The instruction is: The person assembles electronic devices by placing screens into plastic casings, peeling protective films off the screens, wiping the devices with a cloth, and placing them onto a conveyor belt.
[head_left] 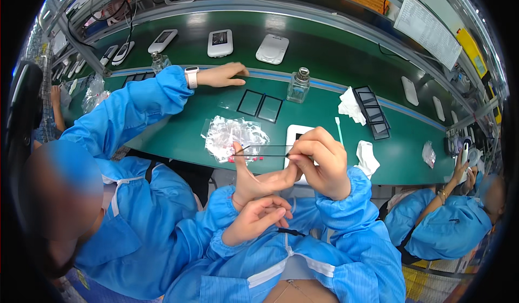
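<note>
My right hand pinches the right end of a thin, black-edged clear panel, seen nearly edge-on above the bench. A co-worker's hand meets it from the left, thumb raised at the panel's left end and fingertips close to mine. Below, my left hand is held near my chest, fingers loosely bent and apart, nothing visible in it. Partly hidden behind my right hand lies a white device with a dark screen. A pile of clear plastic film pieces with small red tabs lies left of it.
Two black-framed panels and a glass bottle stand beyond. To the right are a dark tray, white cloths and a swab. White devices line the green belt behind. The co-worker's other hand reaches across the bench.
</note>
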`<state>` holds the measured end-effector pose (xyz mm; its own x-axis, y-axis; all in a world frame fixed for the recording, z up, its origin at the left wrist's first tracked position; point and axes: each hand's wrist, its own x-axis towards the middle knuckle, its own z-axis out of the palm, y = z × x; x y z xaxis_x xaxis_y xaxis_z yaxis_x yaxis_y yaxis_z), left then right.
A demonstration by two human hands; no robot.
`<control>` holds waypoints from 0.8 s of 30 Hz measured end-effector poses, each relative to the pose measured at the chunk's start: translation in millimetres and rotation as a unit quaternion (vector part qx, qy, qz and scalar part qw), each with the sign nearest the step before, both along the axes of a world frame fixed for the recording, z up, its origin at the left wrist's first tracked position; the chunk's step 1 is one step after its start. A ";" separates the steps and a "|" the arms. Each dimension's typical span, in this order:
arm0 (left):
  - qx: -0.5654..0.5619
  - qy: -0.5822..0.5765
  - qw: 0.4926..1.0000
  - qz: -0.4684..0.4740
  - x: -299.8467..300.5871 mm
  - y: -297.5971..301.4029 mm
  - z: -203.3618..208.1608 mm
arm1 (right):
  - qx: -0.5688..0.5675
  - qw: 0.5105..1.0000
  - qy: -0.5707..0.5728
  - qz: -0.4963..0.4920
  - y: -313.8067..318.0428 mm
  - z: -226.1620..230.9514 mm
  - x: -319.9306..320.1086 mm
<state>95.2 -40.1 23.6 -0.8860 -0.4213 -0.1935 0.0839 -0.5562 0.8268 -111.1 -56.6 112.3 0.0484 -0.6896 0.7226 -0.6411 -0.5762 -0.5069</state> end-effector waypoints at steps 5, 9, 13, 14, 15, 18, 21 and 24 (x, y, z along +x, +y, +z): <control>-0.016 -0.012 1.000 0.016 -3.9 0.0 1.5 | -0.038 0.998 0.037 -0.036 -8.9 9.8 3.1; -0.048 -0.006 0.998 0.035 -11.9 -0.5 0.1 | -0.094 0.994 0.011 -0.063 -10.7 17.0 -4.3; -0.105 -0.045 0.993 0.016 -21.2 -3.2 -13.7 | -0.084 0.989 -0.089 -0.077 4.8 29.6 -26.4; -0.113 -0.054 0.991 0.052 -23.9 -3.6 -25.0 | -0.080 0.985 -0.134 -0.079 6.4 28.6 -32.0; -0.121 -0.060 0.987 0.085 -28.3 -5.8 -35.2 | -0.067 0.982 -0.160 -0.080 9.0 25.4 -40.1; -0.321 -0.153 0.902 0.246 -49.1 -21.3 -42.0 | 0.021 0.958 -0.276 -0.069 18.1 24.2 -56.2; -0.418 -0.216 0.840 0.271 -60.1 -44.5 -58.1 | 0.060 0.953 -0.283 -0.092 28.9 16.6 -74.8; -0.487 -0.260 0.789 0.270 -70.0 -43.5 -54.9 | 0.117 0.965 -0.193 -0.131 43.9 2.1 -93.8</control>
<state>25.2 -83.6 -31.3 -0.4346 -0.8830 0.1774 -0.4003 0.3658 0.8402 -204.9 -12.7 114.4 -0.3920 -0.7878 0.4751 -0.4868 -0.2605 -0.8338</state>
